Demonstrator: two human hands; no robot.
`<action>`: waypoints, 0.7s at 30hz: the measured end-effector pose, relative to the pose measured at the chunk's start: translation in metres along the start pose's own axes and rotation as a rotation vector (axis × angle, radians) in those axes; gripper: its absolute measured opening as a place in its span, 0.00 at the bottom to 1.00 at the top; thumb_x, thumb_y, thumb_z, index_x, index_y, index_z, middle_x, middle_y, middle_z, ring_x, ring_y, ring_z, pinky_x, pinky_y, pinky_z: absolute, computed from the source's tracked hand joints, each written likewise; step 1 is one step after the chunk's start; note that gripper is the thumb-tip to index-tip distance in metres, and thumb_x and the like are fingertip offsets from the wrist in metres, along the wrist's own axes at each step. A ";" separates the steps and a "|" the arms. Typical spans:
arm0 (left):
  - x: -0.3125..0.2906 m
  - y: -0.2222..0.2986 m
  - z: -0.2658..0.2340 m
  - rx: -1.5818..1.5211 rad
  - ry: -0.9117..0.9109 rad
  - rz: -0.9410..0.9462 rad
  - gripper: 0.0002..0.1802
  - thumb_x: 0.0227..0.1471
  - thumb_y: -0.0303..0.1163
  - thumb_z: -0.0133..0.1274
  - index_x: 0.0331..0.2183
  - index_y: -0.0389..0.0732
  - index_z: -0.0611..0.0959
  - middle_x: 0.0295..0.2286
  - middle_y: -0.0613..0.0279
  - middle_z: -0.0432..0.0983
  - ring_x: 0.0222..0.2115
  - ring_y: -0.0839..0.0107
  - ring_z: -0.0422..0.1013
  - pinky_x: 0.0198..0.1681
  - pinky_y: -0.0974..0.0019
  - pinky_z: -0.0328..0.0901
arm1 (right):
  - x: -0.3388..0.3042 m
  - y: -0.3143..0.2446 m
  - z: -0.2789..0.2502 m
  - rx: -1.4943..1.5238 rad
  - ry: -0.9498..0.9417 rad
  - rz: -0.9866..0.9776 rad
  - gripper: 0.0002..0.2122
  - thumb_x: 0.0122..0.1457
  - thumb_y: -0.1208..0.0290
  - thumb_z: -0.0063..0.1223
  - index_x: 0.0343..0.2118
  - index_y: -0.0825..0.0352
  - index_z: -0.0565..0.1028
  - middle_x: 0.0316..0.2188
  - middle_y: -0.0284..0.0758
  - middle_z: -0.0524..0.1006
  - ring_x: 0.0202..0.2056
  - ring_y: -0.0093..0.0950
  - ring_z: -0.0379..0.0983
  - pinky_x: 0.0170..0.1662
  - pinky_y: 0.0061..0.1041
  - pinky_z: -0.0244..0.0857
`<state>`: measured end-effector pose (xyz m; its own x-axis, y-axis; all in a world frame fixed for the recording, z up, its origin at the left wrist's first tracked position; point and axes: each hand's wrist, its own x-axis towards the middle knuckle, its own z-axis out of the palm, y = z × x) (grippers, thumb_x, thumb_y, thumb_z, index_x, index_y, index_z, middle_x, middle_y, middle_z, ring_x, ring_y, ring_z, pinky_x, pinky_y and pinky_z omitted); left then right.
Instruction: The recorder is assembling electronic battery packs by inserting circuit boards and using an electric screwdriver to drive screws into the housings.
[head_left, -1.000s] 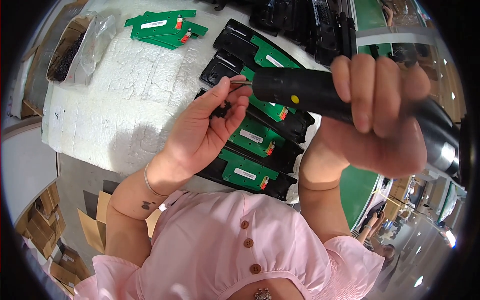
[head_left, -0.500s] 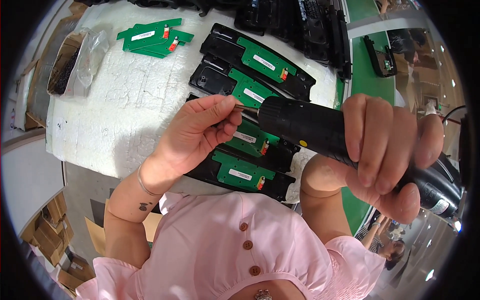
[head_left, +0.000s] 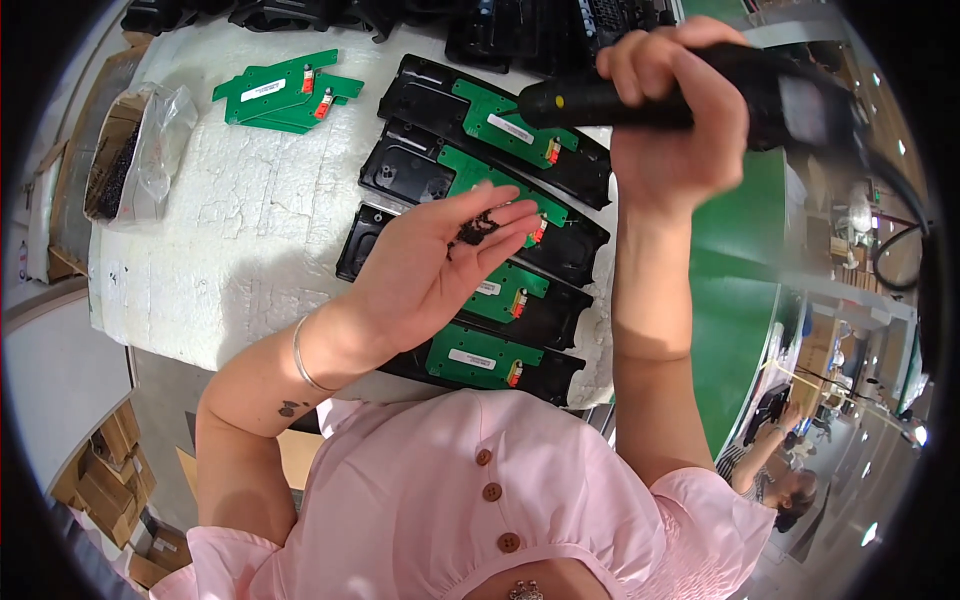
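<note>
My left hand is turned palm up over the row of black plastic housings, its fingers stretched out and cupping a small pile of black screws. My right hand is wrapped round a black electric screwdriver at the upper right. Its front end points left, and its tip lies over the green circuit board in the farthest housing. Several housings lie side by side, each with a green board carrying a white label and a red-and-white part. The nearest board lies just before my body.
Loose green circuit boards are stacked at the far left. Beside them, a carton with a plastic bag holds many dark small parts. More black housings pile up at the back. A green surface lies right; another person is beyond.
The screwdriver has swung up and away from my left fingers, its tip now over the farthest housing. My left hand has opened from a pinch at the bit to a cupped palm showing screws.
</note>
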<state>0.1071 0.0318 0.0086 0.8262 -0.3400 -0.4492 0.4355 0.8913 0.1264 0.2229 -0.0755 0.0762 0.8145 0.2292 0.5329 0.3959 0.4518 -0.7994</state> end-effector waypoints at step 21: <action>0.005 0.012 -0.012 0.285 -0.049 0.047 0.10 0.52 0.29 0.45 0.37 0.37 0.74 0.31 0.63 0.73 0.31 0.76 0.71 0.34 0.78 0.68 | 0.029 0.032 -0.001 -0.022 -0.014 0.214 0.08 0.42 0.75 0.50 0.24 0.68 0.65 0.13 0.33 0.65 0.14 0.24 0.60 0.21 0.22 0.57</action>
<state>0.1118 0.0441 -0.0031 0.8610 -0.3211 -0.3944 0.4738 0.7883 0.3927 0.2594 -0.0548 0.0655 0.8752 0.3297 0.3541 0.2239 0.3728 -0.9005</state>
